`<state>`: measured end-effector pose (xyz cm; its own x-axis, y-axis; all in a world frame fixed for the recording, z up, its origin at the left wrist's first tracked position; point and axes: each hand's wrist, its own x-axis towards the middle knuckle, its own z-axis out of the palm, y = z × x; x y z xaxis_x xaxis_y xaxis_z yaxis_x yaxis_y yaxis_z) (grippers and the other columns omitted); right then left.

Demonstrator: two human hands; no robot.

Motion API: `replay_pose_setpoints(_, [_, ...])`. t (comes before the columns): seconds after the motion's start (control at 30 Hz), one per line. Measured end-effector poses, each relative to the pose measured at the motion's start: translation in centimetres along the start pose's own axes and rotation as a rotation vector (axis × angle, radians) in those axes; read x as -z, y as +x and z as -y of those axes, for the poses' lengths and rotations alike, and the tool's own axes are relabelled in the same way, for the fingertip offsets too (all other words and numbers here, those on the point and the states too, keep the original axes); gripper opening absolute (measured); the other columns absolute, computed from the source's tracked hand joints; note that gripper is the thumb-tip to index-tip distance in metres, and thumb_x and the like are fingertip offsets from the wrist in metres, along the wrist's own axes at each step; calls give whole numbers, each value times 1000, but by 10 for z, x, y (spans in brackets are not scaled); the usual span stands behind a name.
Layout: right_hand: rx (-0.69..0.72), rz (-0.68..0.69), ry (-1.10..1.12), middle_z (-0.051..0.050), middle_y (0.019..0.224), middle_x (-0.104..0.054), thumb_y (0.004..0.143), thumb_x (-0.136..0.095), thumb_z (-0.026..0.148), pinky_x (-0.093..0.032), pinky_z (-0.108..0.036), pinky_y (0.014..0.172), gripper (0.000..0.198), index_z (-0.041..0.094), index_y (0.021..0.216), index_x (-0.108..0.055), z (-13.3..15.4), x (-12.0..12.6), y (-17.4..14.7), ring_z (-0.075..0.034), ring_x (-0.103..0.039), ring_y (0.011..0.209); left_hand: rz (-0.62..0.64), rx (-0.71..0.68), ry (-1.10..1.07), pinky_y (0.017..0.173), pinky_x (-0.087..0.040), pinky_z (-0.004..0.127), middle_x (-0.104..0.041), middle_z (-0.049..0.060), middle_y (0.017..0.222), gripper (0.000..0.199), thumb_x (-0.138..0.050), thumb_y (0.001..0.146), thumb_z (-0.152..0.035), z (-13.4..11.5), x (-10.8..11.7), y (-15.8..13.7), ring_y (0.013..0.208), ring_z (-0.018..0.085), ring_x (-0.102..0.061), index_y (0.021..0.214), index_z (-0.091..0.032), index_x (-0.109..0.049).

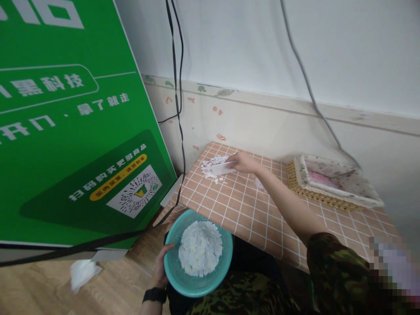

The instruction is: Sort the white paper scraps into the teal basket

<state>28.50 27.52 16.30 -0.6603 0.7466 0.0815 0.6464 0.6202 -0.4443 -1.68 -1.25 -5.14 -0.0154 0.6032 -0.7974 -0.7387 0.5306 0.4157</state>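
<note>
My left hand grips the rim of a teal plastic basket held below the table's near edge. The basket holds a heap of small white paper pieces. My right hand reaches across to the far left corner of the table and holds a white flat card against a small pile of white and pink scraps lying there. A black watch sits on my left wrist.
The low table has a terracotta tile-pattern cover. A woven tray with floral lining stands at its far right. A big green sign panel leans at left, black cables hang along it, and a crumpled tissue lies on the wooden floor.
</note>
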Motion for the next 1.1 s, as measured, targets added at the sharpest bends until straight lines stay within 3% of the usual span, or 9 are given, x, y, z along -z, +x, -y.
replay_pose_setpoints(0.27, [-6, 98, -65, 0, 60, -61, 72, -61, 22, -33, -24, 57, 16, 17, 79, -74, 1, 14, 10, -12, -51, 59, -9, -42, -21, 69, -57, 42, -75, 11, 68, 15, -63, 69, -18, -1, -3, -2, 67, 29, -71, 78, -9, -71])
replay_pose_setpoints(0.57, [-26, 116, -104, -3, 67, -65, 70, -60, 20, -34, -26, 58, 17, 15, 80, -74, 7, 21, 3, -14, -52, 62, -2, -7, -13, 64, -57, 42, -75, 12, 68, 17, -61, 71, -20, -1, -4, -4, 64, 29, -71, 79, -10, -72])
replay_pose_setpoints(0.87, [-118, -51, -78, -5, 77, -70, 76, -58, 23, -38, -26, 62, 24, 15, 91, -74, -3, 21, -3, -16, -58, 68, -12, -35, -16, 61, -56, 39, -73, 9, 59, 13, -61, 71, -18, -1, -4, -3, 55, 25, -68, 73, -11, -71])
replay_pose_setpoints(1.1, [-30, -58, -89, -6, 85, -72, 77, -57, 20, -39, -26, 67, 26, 17, 96, -74, -5, 6, -2, -18, -61, 75, -14, 2, -23, 69, -57, 46, -76, 13, 72, 20, -61, 70, -20, -3, -8, -8, 73, 33, -71, 83, -10, -72])
